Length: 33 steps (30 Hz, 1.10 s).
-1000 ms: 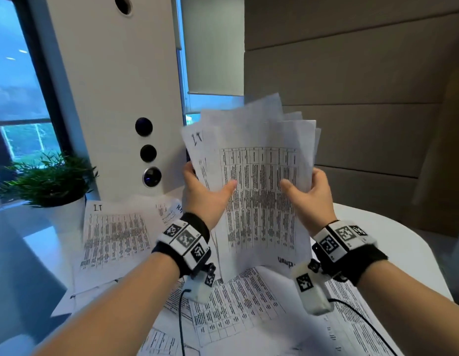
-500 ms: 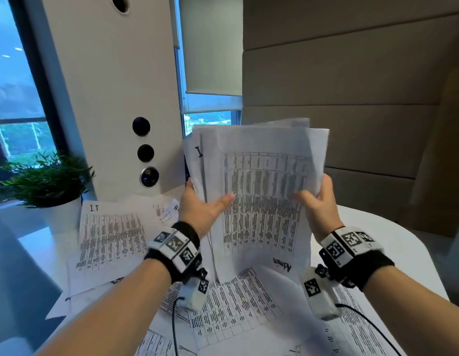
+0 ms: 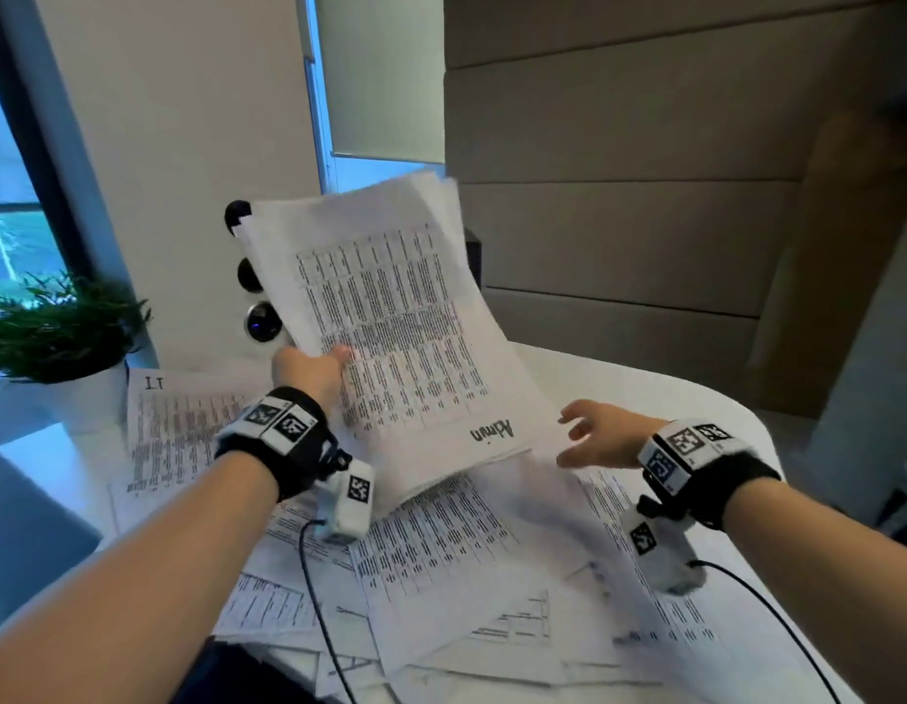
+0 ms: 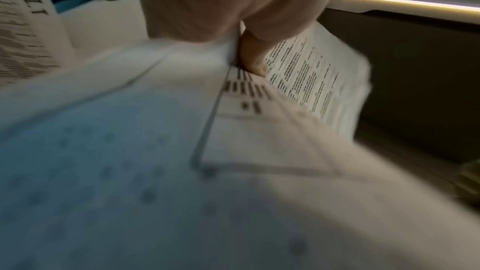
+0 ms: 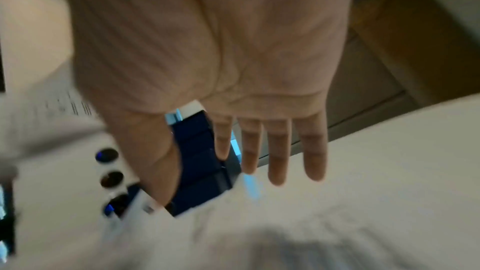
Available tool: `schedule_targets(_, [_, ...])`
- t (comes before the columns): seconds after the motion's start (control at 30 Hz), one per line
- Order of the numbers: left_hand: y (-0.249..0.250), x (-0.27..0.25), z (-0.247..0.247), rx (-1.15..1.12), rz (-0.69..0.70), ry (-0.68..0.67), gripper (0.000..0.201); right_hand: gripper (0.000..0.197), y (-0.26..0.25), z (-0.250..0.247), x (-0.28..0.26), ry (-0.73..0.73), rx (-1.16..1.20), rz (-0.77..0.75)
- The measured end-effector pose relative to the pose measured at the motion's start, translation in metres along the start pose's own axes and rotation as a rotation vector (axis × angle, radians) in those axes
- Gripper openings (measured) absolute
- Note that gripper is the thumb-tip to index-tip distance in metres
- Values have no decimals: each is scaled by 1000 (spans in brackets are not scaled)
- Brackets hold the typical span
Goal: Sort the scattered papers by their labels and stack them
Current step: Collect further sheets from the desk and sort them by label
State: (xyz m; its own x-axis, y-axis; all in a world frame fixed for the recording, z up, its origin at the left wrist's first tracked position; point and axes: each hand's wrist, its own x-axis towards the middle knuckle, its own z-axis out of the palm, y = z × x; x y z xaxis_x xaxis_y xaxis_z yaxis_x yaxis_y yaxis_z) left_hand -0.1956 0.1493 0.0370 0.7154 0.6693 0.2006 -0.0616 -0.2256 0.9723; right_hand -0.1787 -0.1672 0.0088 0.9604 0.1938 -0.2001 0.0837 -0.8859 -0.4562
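Left hand [image 3: 309, 370] is pinching the "Admin" bundle [image 3: 390, 322] by its edge, tilted up probably so the label's readable, while right hand [image 3: 601, 442] hovers spread and empty.

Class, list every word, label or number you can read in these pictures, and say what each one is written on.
"Admin": handwritten, upside down, on the top sheet of the held stack in the left hand.
"I.T": handwritten on the sheet by the plant, also in the left wrist view.
Printed tables on all sheets: too small and blurred to read.
Wristband markers: patterns, not text.
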Motion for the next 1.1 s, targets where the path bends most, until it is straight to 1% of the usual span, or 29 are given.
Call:
schedule_targets(0.07, [-9,-2,-5,28,-64,-62,38,93,20,10,-9,-129,-271,103])
schedule_targets(0.1, [-13,-5,-6,53,-86,-98,38,102,28,13,-12,-164,-353,134])
schedule_targets(0.17, [-22,-13,-6,121,-102,-176,38,114,42,15,-17,-161,-406,211])
schedule_targets(0.2, [-27,-17,-4,155,-100,-202,34,119,48,15,-20,-145,-397,247])
schedule_targets(0.27, [-36,-20,1,216,-101,-241,21,123,60,15,-22,-100,-370,320])
schedule_targets(0.3, [-39,-22,3,240,-102,-257,19,121,65,15,-22,-66,-358,347])
schedule_targets(0.37, [-44,-24,9,265,-109,-289,29,115,75,16,-20,-5,-296,399])
schedule_targets(0.43, [-49,-25,16,280,-120,-327,32,105,77,16,-19,28,-217,408])
schedule_targets(0.53, [-55,-29,21,350,-133,-371,32,72,68,12,-20,-8,-178,357])
schedule_targets(0.57, [-58,-30,22,376,-136,-390,33,64,65,12,-20,-27,-159,354])
schedule_targets(0.6, [-61,-30,23,404,-146,-413,34,61,63,11,-19,-35,-140,347])
schedule_targets(0.67, [-67,-32,23,455,-152,-450,37,63,62,12,-15,-27,-97,336])
schedule_targets(0.83, [-69,-34,20,558,-141,-498,40,76,61,20,-4,-28,-31,351])
schedule_targets(0.93, [-70,-30,18,601,-151,-492,41,72,55,22,-2,20,-19,355])
schedule_targets(1.1, [-74,-30,22,662,-147,-507,44,66,43,19,-2,-28,51,328])
